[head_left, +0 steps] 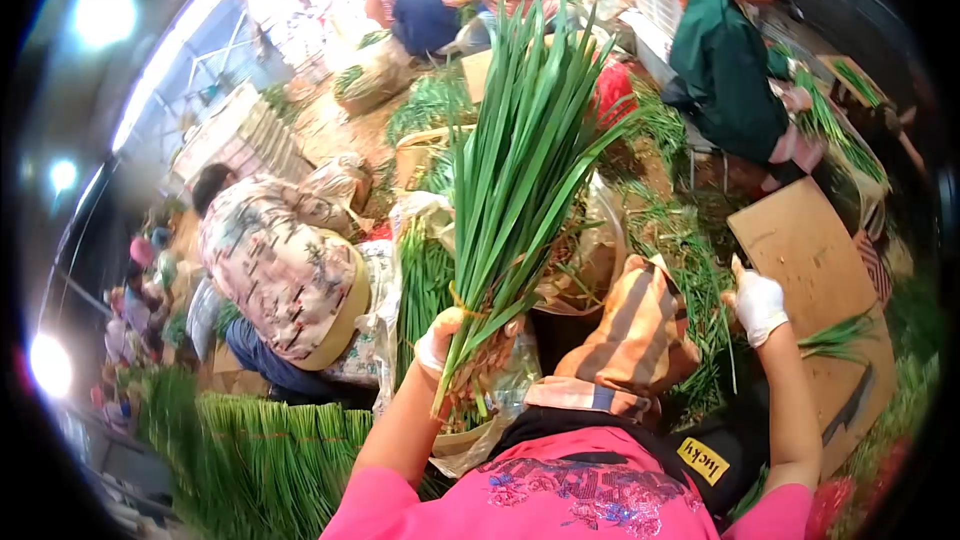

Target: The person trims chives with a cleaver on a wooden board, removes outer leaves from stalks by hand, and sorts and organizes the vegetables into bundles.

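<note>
Clasps a tall bunch of long, flat, green leaves [520, 180] nearly upright in the white-gloved left hand [440, 340], closed around the lower stems. Holds the white-gloved right hand [758, 308] beside a flat brown cardboard sheet [812, 252], beyond an orange-and-brown striped fabric bag [632, 328]; cannot tell whether pinching anything there.

A vegetable-handling workshop: packed long green stalks [285, 460] stand left of the left hand [437, 340]; a dark-green-jacketed person [722, 70] handles leafy greens [826, 122] beyond the right hand [758, 306].

A bright round white lamp [105, 15] glows at upper left; a person in a dark green jacket [722, 70] sits at upper right
</note>
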Motion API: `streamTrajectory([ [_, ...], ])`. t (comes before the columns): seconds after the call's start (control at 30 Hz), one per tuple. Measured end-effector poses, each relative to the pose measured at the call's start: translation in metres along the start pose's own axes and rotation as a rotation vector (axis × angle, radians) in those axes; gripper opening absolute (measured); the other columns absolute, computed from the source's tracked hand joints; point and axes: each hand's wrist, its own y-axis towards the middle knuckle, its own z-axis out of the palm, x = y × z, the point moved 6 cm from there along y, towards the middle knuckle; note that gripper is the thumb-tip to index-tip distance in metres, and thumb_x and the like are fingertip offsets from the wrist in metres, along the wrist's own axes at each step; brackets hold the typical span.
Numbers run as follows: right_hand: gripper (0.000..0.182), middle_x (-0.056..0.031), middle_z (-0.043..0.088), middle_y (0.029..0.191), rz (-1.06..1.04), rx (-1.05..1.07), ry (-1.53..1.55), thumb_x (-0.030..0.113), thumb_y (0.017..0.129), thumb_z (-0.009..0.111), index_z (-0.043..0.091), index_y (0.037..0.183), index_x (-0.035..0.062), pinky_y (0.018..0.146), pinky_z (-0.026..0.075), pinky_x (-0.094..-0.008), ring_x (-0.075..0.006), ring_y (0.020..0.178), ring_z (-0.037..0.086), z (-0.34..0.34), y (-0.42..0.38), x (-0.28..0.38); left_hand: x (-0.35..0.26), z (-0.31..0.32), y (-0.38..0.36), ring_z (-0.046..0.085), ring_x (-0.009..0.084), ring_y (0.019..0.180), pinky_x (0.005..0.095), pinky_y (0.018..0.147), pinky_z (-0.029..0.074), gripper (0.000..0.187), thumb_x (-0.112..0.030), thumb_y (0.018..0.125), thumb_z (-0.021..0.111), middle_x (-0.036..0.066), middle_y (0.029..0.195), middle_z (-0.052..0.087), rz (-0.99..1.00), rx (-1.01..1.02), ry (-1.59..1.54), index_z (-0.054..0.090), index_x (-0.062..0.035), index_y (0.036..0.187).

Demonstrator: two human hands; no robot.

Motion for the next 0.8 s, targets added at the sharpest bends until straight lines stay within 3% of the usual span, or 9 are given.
streamTrajectory([
  [0.1,0.042,-0.0159,0.063,0.105,-0.084,-0.239,0.649,0.012,0.081,0.060,0.053,0.121,-0.0005,0.083,0.046,-0.0306,-0.0237,0.096,0.061,-0.033,-0.025,-0.002,0.017,0.013,0.037,0.055,0.0176,0.059,0.0258,0.048,0.045,0.078,-0.032,0.070,0.070,0.012,0.090,0.054,-0.230,0.027,-0.086,0.035,-0.0047,0.134],
  [0.17,0.035,-0.0126,0.057,0.122,-0.046,-0.205,1.283,0.001,0.084,0.051,0.054,0.119,-0.0039,0.092,0.041,-0.0260,-0.0170,0.109,0.055,-0.018,-0.022,-0.004,0.040,0.013,0.063,0.059,0.0195,0.075,0.0313,0.066,0.049,0.061,-0.028,0.079,0.063,0.017,0.107,0.058,-0.371,0.212,-0.222,0.043,0.0014,0.128],
  [0.27,0.029,-0.0137,0.059,0.115,0.050,-0.322,1.665,0.007,0.090,0.050,0.054,0.116,-0.0049,0.094,0.041,-0.0288,-0.0204,0.107,0.056,0.004,-0.030,-0.022,0.072,0.030,0.104,0.061,0.0205,0.090,0.0338,0.077,0.051,0.052,-0.026,0.082,0.059,0.015,0.110,0.059,-0.437,0.324,-0.200,0.047,0.0034,0.124],
  [0.4,0.026,-0.0080,0.061,0.095,0.172,-0.391,1.435,0.012,0.090,0.047,0.056,0.110,-0.0023,0.065,0.045,-0.0226,-0.0132,0.077,0.058,0.068,-0.040,-0.070,0.104,0.089,0.128,0.063,0.0201,0.073,0.0289,0.059,0.051,0.052,-0.033,0.077,0.064,0.013,0.094,0.063,-0.452,0.407,-0.220,0.053,0.0011,0.115],
  [0.5,0.023,-0.0051,0.062,0.072,-0.117,-0.318,0.852,0.012,0.088,0.044,0.059,0.101,-0.0007,0.047,0.043,-0.0214,-0.0110,0.056,0.056,0.053,-0.030,-0.056,0.119,0.090,0.148,0.061,0.0202,0.071,0.0280,0.060,0.050,0.051,-0.034,0.074,0.067,0.013,0.088,0.063,-0.210,0.331,-0.189,0.055,0.0013,0.109],
  [0.6,0.021,-0.0130,0.063,0.076,-0.400,-0.366,0.289,0.010,0.087,0.047,0.060,0.096,-0.0025,0.055,0.048,-0.0293,-0.0200,0.063,0.060,-0.023,0.012,-0.049,0.097,0.107,0.137,0.061,0.0224,0.076,0.0279,0.066,0.049,0.056,-0.035,0.073,0.067,0.014,0.092,0.062,-0.132,0.370,-0.215,0.052,0.0016,0.113],
  [0.63,0.020,-0.0118,0.063,0.078,-0.461,-0.402,0.142,0.011,0.086,0.048,0.061,0.096,-0.0002,0.056,0.048,-0.0295,-0.0201,0.066,0.060,-0.046,0.037,-0.042,0.102,0.094,0.129,0.054,0.0232,0.097,0.0321,0.080,0.046,0.064,-0.032,0.075,0.066,0.016,0.111,0.054,-0.295,0.430,-0.332,0.042,0.0002,0.125],
  [0.73,0.018,-0.0084,0.064,0.085,-0.500,-0.504,-0.227,0.014,0.085,0.050,0.063,0.095,0.0068,0.062,0.048,-0.0302,-0.0206,0.074,0.061,-0.113,0.156,0.006,0.088,0.048,0.099,0.057,0.0229,0.081,0.0265,0.067,0.052,0.072,-0.026,0.077,0.066,0.017,0.106,0.050,-0.371,0.400,-0.521,0.031,-0.0023,0.135],
  [0.8,0.017,-0.0060,0.064,0.089,-0.500,-0.556,-0.492,0.016,0.085,0.051,0.064,0.094,0.0114,0.066,0.048,-0.0307,-0.0209,0.080,0.062,-0.161,0.218,0.062,0.047,0.047,0.070,0.054,0.0227,0.068,0.0261,0.060,0.053,0.075,-0.023,0.076,0.066,0.015,0.096,0.046,-0.261,0.257,-0.547,0.028,-0.0087,0.139],
])
